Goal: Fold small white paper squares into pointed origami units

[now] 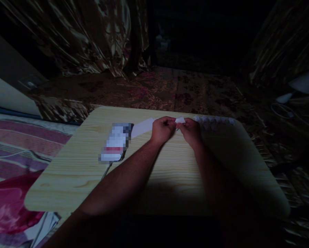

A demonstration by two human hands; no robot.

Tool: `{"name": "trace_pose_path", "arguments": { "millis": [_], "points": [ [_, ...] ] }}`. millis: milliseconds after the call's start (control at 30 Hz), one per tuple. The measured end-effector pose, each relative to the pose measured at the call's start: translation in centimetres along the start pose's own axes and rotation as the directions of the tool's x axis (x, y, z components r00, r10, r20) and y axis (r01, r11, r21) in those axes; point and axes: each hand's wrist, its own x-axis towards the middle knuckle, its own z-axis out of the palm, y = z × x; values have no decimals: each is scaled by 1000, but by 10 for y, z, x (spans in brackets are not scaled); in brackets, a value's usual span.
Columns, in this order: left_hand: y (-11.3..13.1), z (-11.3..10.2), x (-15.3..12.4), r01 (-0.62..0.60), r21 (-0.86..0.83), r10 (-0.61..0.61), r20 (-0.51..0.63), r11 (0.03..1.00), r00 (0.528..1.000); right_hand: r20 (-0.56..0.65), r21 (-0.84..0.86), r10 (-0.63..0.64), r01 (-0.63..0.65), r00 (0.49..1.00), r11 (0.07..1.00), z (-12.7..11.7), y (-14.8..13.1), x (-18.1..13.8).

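Note:
Between my two hands, above the far part of the wooden table, is a small white piece of folded paper. My left hand pinches its left side, fingers closed. From the other side my right hand grips it, with the thumb across its lower edge. Flat white paper lies just left of my left hand. Beyond my right hand, several small folded paper pieces sit in rows along the far edge; their exact shape is too dim to make out.
A phone with a blurred screen lies on the left of the table, a cable running from its near end. Left of the table is a striped bedspread with a red cloth. Curtains hang behind.

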Motion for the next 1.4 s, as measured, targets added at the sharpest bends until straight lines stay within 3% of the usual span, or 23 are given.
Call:
{"name": "trace_pose_path", "arguments": {
  "millis": [533, 667, 767, 967, 1400],
  "points": [
    [6, 1, -1, -2, 93, 7, -50, 996, 999, -22, 11, -22, 22, 1000, 1000, 3, 5, 2],
    [8, 1, -2, -16, 179, 34, -98, 984, 995, -107, 91, -58, 68, 993, 994, 6, 5, 1],
    [9, 1, -3, -19, 189, 41, -110, 982, 993, -173, -16, -118, 117, 978, 993, 5, 1, -2],
    [10, 0, -4, -53, 187, 71, -95, 981, 993, -139, -145, -294, 274, 946, 951, 2, 0, -4],
    [7, 0, -5, -124, 240, 140, -47, 963, 989, -120, -250, -326, 289, 938, 924, 3, 0, -5]
  ]
}}
